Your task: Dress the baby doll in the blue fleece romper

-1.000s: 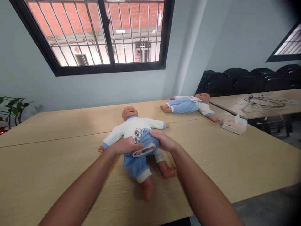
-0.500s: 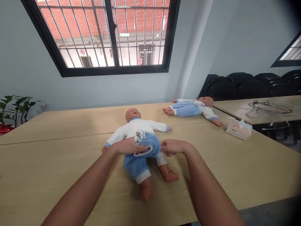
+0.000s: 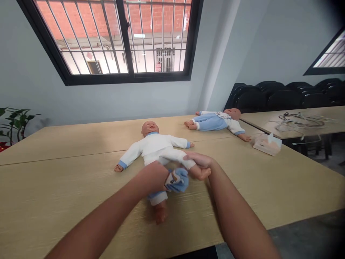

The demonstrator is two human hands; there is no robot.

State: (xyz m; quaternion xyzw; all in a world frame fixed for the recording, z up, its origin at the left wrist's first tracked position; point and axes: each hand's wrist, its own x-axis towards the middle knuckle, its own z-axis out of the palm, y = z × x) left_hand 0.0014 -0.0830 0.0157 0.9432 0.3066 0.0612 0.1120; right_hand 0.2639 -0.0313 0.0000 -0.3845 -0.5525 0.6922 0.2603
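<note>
A baby doll in a white top with blue cuffs lies on its back, its feet towards me. My left hand is closed on a bunched pair of light-blue trousers with a printed figure, held low between the doll's legs. One trouser leg, ending in a white cuff, covers the doll's leg on the left. My right hand grips the doll's other leg, raised and bent, in white cloth with its foot bare. The left fingertips are hidden behind my hand and the cloth.
A second doll in blue trousers lies at the back right of the wooden table. A tissue box stands at the right. Cables lie on another table, with black chairs behind. A plant is far left.
My left hand has drawn the bunched trousers down from the doll's belly towards me. My right hand has left the trousers' side and taken hold of the doll's leg, which is now lifted.
</note>
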